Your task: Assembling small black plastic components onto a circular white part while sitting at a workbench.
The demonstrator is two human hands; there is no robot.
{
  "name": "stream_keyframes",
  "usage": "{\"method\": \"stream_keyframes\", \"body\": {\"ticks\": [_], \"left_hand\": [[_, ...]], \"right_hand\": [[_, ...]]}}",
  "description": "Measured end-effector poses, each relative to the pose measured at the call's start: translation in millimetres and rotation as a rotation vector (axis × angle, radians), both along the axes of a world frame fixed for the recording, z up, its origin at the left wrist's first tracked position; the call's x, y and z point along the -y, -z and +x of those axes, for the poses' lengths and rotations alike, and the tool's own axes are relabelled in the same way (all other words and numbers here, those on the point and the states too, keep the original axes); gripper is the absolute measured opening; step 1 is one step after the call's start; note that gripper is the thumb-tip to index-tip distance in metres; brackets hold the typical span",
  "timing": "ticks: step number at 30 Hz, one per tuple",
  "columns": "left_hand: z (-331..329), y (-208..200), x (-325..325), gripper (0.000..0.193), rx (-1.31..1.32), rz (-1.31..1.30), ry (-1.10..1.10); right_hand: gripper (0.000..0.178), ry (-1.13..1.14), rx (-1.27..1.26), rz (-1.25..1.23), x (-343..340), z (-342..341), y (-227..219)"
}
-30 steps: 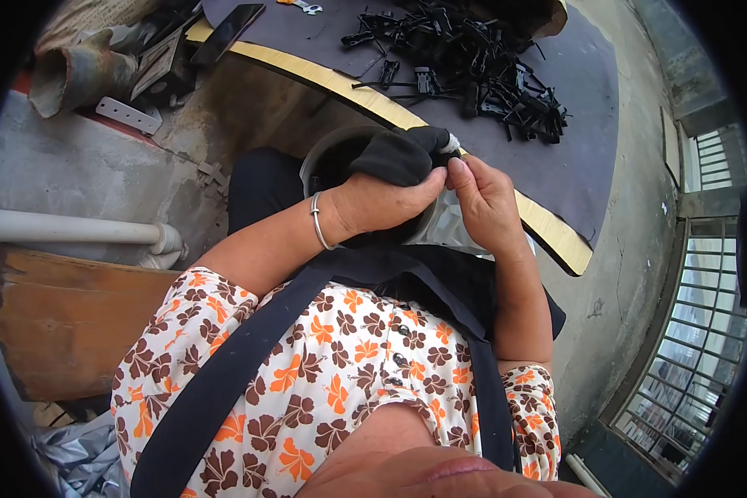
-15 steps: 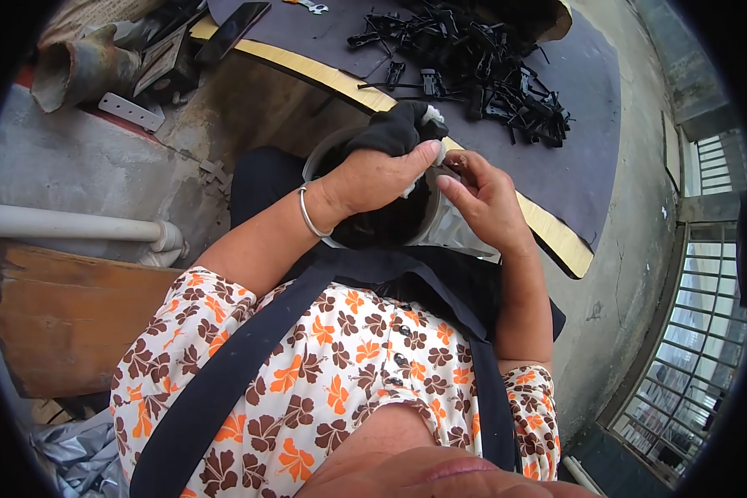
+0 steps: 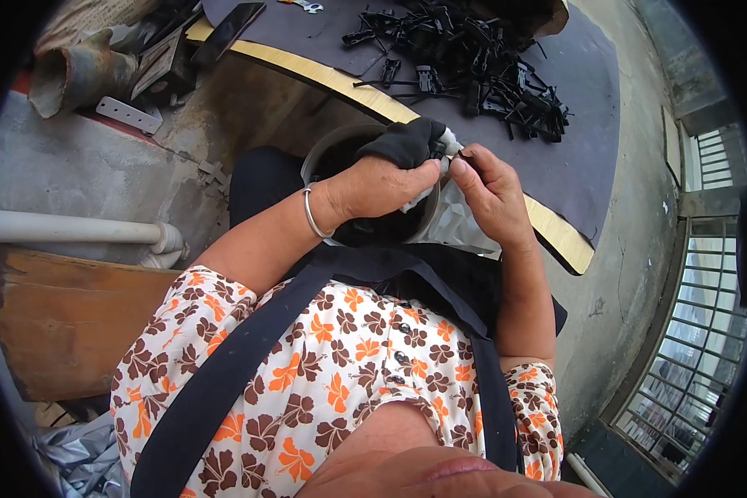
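Over the bucket, my left hand (image 3: 369, 184) is closed, its fingers covered by a black glove (image 3: 405, 144) with whitish fingertips. Between its thumb and gloved fingers sits a small black plastic part (image 3: 436, 153), mostly hidden. My right hand (image 3: 498, 197) meets it from the right, with thumb and forefinger pinched together at the left fingertips. A dark sliver shows at that pinch, too small to name. Below the hands stands a round bucket (image 3: 310, 159) with a pale rim and a dark inside. A silver bangle (image 3: 309, 211) circles my left wrist.
Black plastic parts (image 3: 481, 70) lie heaped on the dark-covered table (image 3: 585, 158), whose pale yellow edge (image 3: 340, 80) runs just beyond the bucket. A wrench (image 3: 305, 7) and a dark phone-like slab (image 3: 229, 33) lie farther back. White pipe (image 3: 66, 225) and wooden board (image 3: 75, 315) are at left.
The gloved fingers of my left hand have tipped to the right and slightly down. My right thumb and forefinger, a little apart before, have come together at the left fingertips.
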State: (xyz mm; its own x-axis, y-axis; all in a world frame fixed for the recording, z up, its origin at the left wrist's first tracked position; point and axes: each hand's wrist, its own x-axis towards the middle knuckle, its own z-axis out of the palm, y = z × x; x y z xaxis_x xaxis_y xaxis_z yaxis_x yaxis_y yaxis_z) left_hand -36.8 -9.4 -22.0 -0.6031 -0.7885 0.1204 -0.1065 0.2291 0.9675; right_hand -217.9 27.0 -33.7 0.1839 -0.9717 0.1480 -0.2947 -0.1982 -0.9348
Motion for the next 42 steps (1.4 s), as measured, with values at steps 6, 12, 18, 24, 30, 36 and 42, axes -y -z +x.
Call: {"method": "stream_keyframes", "body": {"ticks": [6,12,18,24,30,36,42], "left_hand": [[-1,13,-1,0.027,0.096,-0.534,-0.083],[19,25,6,0.025,0.371,-0.754,-0.005],[34,28,14,0.019,0.35,-0.921,-0.171],[40,31,22,0.022,0.218,-0.402,-0.232],[25,16,27,0.021,-0.594,0.785,-0.154],[12,11,23,0.02,-0.247,-0.034,-0.281],[14,8,18,0.02,-0.15,-0.217,-0.209]], "right_hand": [[0.034,-0.055,-0.128,0.114,3,10,4],[0.033,-0.1,-0.227,0.133,12,17,9],[0.02,0.409,-0.755,-0.433,48,19,1],[0.01,0.383,-0.714,-0.455,60,14,11],[0.008,0.1,-0.022,-0.121,22,32,4],[0.022,0.112,-0.251,-0.166,15,36,-14],[0.021,0.171,-0.092,-0.254,12,38,-10]]}}
